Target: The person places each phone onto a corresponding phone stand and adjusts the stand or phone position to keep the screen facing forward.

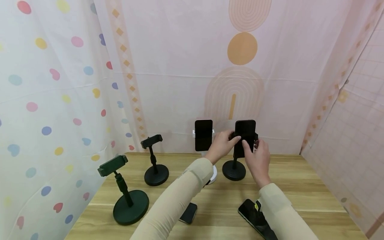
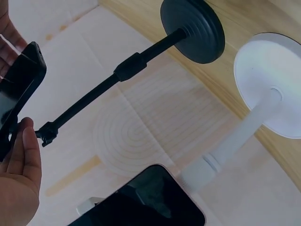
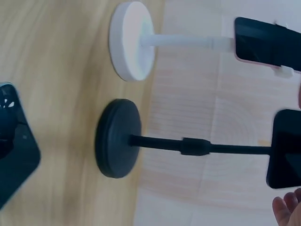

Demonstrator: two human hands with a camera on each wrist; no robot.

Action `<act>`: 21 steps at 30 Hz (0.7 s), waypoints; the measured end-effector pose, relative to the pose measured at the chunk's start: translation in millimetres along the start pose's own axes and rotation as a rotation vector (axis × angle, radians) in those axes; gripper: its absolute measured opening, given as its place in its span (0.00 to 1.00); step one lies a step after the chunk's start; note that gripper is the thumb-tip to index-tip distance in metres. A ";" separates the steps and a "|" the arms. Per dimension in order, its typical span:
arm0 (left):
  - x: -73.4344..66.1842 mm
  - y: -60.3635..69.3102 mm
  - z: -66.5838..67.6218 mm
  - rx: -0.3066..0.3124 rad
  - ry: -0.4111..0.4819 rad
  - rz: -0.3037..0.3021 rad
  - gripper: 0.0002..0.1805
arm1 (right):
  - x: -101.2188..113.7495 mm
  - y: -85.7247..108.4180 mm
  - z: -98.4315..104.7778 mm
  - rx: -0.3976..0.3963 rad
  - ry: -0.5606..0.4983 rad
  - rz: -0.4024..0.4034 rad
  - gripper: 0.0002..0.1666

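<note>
A black smartphone (image 1: 245,130) stands upright at the holder of a black phone stand (image 1: 234,170). My left hand (image 1: 222,144) grips its left side, thumb on the front and fingers by the holder's clamp. At the opposite edge, my right hand (image 1: 258,160) has its thumb on the screen and its fingers around the side. In the left wrist view the left hand (image 2: 21,174) is beside the phone (image 2: 21,84). Only fingertips of the right hand (image 3: 289,207) show in the right wrist view, below the phone (image 3: 285,148).
Just left, a white stand (image 2: 268,89) bears another smartphone (image 1: 203,135). A black stand (image 1: 156,174) and a dark green stand (image 1: 131,207) have bare holders. Two phones lie in front: a small one (image 1: 189,213) and a larger one (image 1: 255,216), partly under the right sleeve. Patterned curtains surround the wooden table (image 1: 222,203).
</note>
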State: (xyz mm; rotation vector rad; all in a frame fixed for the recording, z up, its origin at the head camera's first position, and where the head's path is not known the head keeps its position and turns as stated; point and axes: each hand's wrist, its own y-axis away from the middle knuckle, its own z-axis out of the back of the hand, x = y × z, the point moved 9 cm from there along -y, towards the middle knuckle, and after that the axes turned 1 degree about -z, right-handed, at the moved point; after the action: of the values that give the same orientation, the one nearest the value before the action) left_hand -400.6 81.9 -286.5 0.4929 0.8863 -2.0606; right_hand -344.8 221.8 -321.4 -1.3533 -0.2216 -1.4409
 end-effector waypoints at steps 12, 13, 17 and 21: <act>3.2 1.3 2.7 -0.052 0.129 0.004 0.13 | -0.5 -27.0 1.7 0.184 -0.090 -0.070 0.31; 3.4 2.1 2.8 -0.056 0.140 0.008 0.13 | -0.4 -27.7 2.0 0.190 -0.084 -0.069 0.31; 4.1 3.3 3.6 -0.068 0.145 0.016 0.11 | 0.0 -29.6 1.7 0.213 -0.067 -0.071 0.30; 5.4 2.5 3.7 -0.065 0.128 0.035 0.10 | 3.6 -30.9 0.9 0.232 -0.048 -0.062 0.29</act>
State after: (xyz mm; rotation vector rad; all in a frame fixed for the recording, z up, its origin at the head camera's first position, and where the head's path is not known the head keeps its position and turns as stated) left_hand -401.9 75.2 -288.4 0.6068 1.0096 -1.9790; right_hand -367.2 232.4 -302.5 -1.2004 -0.4521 -1.3880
